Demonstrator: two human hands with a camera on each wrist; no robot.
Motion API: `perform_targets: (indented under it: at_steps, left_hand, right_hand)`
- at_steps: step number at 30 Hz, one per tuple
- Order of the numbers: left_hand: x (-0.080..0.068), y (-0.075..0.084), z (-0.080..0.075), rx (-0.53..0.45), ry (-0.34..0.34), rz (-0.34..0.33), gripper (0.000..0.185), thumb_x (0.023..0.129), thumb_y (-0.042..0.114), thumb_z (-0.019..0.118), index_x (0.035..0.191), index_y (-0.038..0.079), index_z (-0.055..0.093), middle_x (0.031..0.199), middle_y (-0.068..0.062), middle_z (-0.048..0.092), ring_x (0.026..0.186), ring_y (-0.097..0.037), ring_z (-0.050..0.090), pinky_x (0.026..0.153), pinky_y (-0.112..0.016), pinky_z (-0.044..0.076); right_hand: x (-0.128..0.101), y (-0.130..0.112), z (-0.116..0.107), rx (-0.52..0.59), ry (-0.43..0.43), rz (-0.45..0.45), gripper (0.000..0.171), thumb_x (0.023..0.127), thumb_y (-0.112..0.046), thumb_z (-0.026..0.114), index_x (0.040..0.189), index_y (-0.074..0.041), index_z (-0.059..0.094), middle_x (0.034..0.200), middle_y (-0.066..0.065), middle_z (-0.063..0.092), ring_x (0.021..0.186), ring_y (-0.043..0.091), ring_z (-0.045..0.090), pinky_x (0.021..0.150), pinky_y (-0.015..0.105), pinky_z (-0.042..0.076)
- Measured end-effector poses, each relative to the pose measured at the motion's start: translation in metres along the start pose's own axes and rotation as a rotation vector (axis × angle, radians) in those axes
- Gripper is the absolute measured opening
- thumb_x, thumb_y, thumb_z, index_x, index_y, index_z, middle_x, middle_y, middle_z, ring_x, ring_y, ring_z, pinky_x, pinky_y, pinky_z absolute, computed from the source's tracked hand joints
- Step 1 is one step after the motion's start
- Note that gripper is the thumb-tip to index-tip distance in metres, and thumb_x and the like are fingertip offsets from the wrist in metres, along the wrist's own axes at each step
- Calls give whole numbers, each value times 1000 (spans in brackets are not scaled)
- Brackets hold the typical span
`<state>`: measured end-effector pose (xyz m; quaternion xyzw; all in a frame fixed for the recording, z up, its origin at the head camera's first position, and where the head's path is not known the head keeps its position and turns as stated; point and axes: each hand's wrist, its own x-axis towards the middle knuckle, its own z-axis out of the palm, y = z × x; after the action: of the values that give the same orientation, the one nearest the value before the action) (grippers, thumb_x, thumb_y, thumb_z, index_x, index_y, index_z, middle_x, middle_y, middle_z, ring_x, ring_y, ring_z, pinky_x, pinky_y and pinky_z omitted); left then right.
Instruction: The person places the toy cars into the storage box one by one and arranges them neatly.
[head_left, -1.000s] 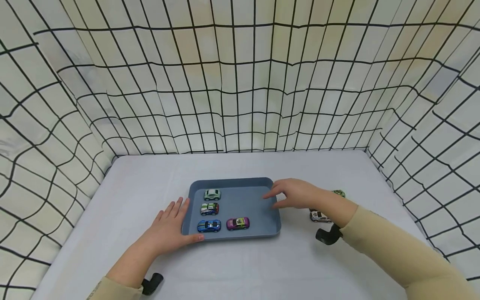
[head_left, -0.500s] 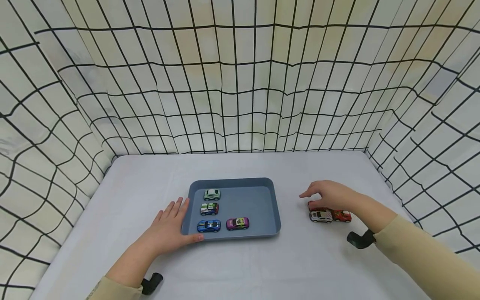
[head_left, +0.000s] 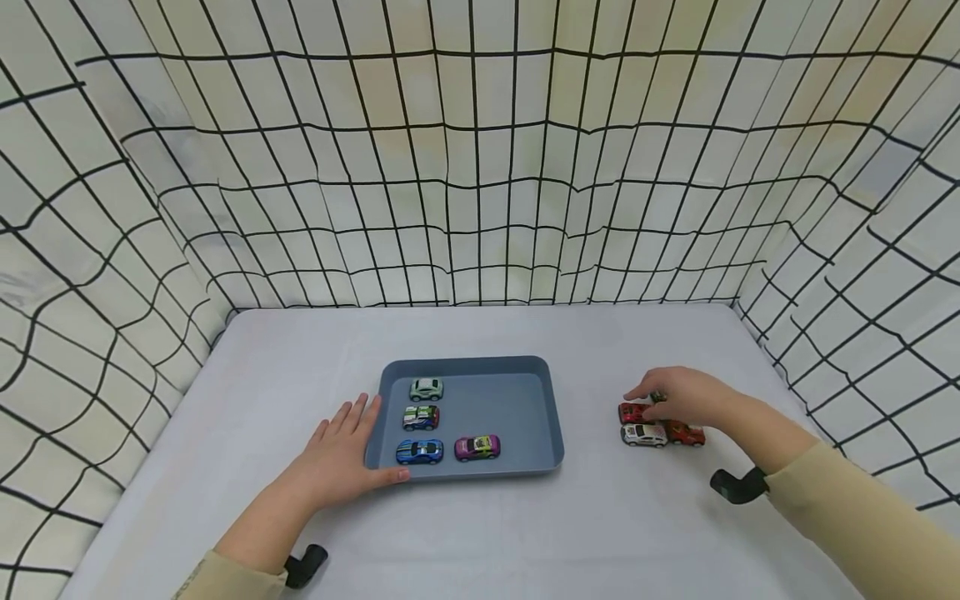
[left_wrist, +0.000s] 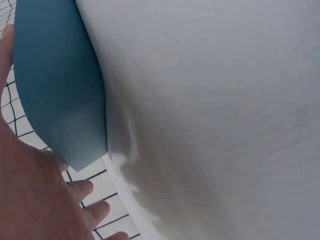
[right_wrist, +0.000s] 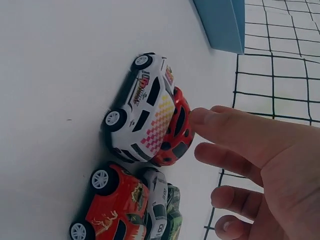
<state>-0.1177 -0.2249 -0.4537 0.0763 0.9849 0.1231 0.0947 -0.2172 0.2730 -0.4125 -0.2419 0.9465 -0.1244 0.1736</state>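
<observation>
**Right hand over the loose cars, left hand flat at the tray**

Your right hand (head_left: pixel 678 397) hovers over the cluster of toy cars on the worktop (head_left: pixel 480 533), well to the right of the blue tray (head_left: pixel 551 417). Its grip is loose: fingers lightly bent and spread, the thumb tip (right_wrist: pixel 205 117) just touching the dark red car (right_wrist: pixel 175 132) and pinching nothing. That car sits pressed against the white car (right_wrist: pixel 142 107); the orange car (right_wrist: pixel 112 210) lies just beside them, with a green car (right_wrist: pixel 172 220) partly hidden behind it.

Your left hand (head_left: pixel 341 454) lies flat on the worktop, fingers straight and spread, against the tray's near left corner. Inside the tray stand a pale green car (head_left: pixel 426 388), a green-and-white car (head_left: pixel 421 416), a blue car (head_left: pixel 419 451) and a purple car (head_left: pixel 477 447).
</observation>
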Motion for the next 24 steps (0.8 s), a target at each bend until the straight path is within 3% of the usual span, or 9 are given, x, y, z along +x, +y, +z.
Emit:
perform_targets:
  at_steps: [9,18,24]
  left_hand:
    - [-4,0,-3,-12,2,-7,127,71,82,62,158,1,16,161,-26,15,146,-49,15,114,-68,13]
    - [-3,2,-4,-12,5,1,126,72,80,64,158,1,16,162,-25,15,146,-49,15,114,-67,13]
    - [-3,3,-5,-16,4,-4,125,73,79,65,158,1,17,162,-25,15,146,-49,14,114,-67,13]
  right_hand:
    - [7,1,7,-55,-21,-27,27,90,-21,74,117,-22,75,111,-4,67,105,23,63,88,46,53]
    - [9,4,12,-56,-35,12,28,90,-21,74,118,-23,75,108,-8,67,96,13,60,86,43,53]
    - [8,2,14,-95,-13,-6,29,90,-22,74,119,-23,75,112,-4,69,103,19,63,90,46,53]
